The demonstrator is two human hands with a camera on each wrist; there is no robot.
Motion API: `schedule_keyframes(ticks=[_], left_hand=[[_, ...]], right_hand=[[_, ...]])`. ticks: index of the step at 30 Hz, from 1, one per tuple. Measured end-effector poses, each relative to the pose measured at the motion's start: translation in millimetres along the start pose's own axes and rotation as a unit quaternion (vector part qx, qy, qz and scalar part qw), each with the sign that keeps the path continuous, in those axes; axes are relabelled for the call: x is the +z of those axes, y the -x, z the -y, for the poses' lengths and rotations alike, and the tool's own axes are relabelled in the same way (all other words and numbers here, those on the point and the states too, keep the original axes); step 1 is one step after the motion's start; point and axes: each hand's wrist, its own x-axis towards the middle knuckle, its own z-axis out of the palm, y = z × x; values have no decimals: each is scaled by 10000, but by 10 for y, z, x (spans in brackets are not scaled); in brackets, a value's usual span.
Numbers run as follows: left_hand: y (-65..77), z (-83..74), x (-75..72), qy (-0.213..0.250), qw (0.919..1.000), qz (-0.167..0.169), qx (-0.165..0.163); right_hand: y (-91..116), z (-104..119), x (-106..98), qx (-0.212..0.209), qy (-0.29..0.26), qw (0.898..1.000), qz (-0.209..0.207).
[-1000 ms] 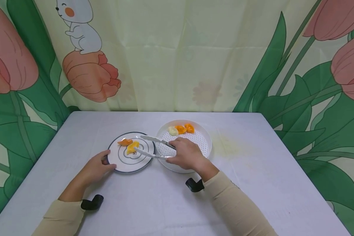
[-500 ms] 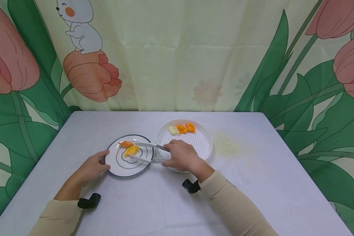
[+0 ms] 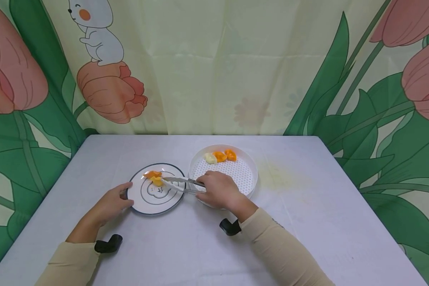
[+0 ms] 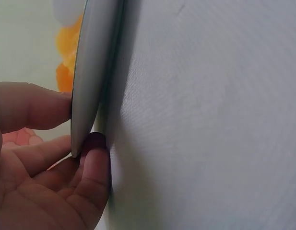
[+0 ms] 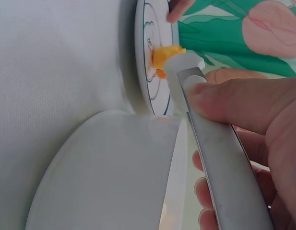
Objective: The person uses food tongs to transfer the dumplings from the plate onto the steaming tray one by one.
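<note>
My left hand (image 3: 109, 204) grips the left rim of a white plate (image 3: 144, 203) with dark ring lines, the thumb on top and fingers under the edge in the left wrist view. On it lie an orange dumpling (image 3: 152, 174) and a yellow dumpling (image 3: 156, 181), touching or nearly so. With my right hand (image 3: 219, 188) I hold metal tongs (image 5: 219, 167) with pale tips. Those tips reach over the plate and meet the right side of the yellow dumpling; whether they pinch it, I cannot tell.
A round white perforated tray (image 3: 244, 171) stands right of the plate, partly under my right hand. At its far side sit a pale dumpling (image 3: 210, 158) and two orange dumplings (image 3: 219, 156). A white cloth covers the table (image 3: 307, 222); a printed curtain (image 3: 200, 79) hangs behind.
The plate and left hand have shifted slightly left and nearer. The tongs' arms have come closer together, and the yellow dumpling has moved up towards the orange one.
</note>
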Motion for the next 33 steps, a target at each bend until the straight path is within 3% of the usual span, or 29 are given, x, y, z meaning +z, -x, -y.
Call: schedule_keyframes(ticks=[9,19,33], left_hand=[[-6,18,6,43,9999,9,120],[-8,36,-7,-13,9998,2,179],[-8,36,1,-17,9997,-42,220]], right_hand=[[95,-109,-32,-56,-240,9995,-177],[250,-293,-153,83,-564,9956,-741],[426,-688,-219,898,-820,9875,-1003]])
